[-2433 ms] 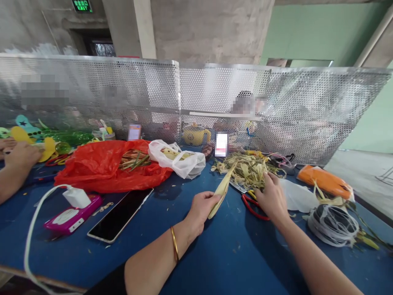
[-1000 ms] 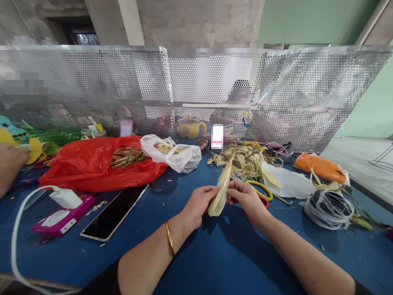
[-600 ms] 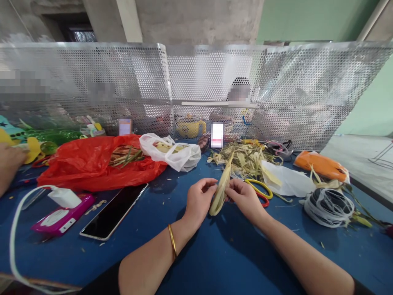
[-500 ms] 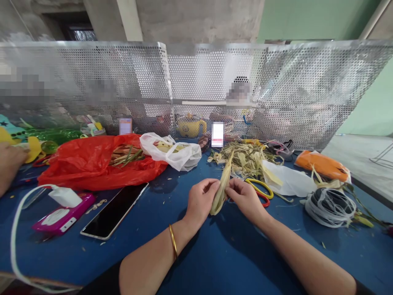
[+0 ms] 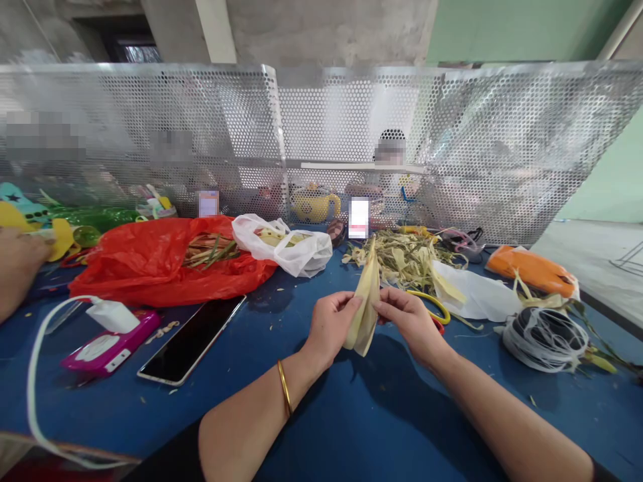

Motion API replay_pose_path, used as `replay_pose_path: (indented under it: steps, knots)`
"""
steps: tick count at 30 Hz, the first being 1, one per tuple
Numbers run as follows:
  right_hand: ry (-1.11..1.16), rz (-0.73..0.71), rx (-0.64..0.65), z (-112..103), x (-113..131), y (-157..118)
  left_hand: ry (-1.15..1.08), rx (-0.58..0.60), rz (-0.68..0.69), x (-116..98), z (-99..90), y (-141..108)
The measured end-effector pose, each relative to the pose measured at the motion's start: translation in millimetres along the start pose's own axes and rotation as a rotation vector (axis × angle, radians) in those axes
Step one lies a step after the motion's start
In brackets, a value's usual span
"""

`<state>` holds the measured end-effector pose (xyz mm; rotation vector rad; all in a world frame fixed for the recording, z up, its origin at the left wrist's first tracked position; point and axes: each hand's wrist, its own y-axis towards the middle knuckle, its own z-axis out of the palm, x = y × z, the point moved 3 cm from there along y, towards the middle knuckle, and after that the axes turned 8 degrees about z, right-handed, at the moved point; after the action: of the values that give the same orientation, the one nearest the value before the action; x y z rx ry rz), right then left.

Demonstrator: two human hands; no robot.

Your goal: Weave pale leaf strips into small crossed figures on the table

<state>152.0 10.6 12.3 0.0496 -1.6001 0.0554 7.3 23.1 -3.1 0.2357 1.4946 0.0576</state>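
Note:
A pale yellow-green corn husk (image 5: 368, 294) stands upright between my hands, its narrow tip pointing away and its wide end spread toward me. My left hand (image 5: 332, 326) pinches its left edge between thumb and fingers. On the right edge, my right hand (image 5: 406, 319) pinches the husk in the same way. Yellow and red scissor handles (image 5: 436, 308) lie just behind my right hand, partly hidden by it. Beyond the husk's tip is a heap of dry husk strips (image 5: 402, 258) on the blue table (image 5: 382, 428).
Left are a red bag (image 5: 135, 261), white bag (image 5: 306, 254), black phone (image 5: 193, 341) and purple power strip (image 5: 108, 348) with a cable. Right are a coil of white cord (image 5: 545, 339) and an orange packet (image 5: 532, 271). Behind stands a perforated metal screen (image 5: 326, 114). Another person's hand (image 5: 20, 268) is far left.
The husk is opened wider between my hands, showing a broader lower end. My right hand has shifted slightly right. The whole view has moved a little.

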Motion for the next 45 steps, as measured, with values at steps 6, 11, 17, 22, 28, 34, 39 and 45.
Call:
replay_pose_path:
  steps: [6,11,17,22,28,34,39,45]
  knots:
    - [0.117,0.070,-0.157,-9,-1,1,-0.193,-0.065,-0.167,2,-0.9,3]
    - [0.105,0.084,-0.196,-11,-1,3,-0.296,-0.180,-0.217,3,-5.9,4]
    - [0.041,0.089,-0.040,-1,-3,1,-0.194,-0.004,-0.251,4,-0.9,1]
    - [-0.007,0.075,-0.039,-1,-5,3,-0.255,-0.022,-0.325,7,1.2,-1]
    - [-0.017,0.214,0.015,6,-7,-2,-0.282,-0.061,-0.360,10,0.5,0]
    - [-0.151,0.200,-0.056,-1,-12,4,-0.371,-0.073,-0.357,8,-3.0,4]
    - [-0.793,0.072,-0.387,-25,-11,9,-0.489,-0.106,-0.405,2,-3.7,3]
    - [-0.994,-0.347,-0.432,-12,9,-7,-0.590,-0.103,-0.377,-1,0.3,2]
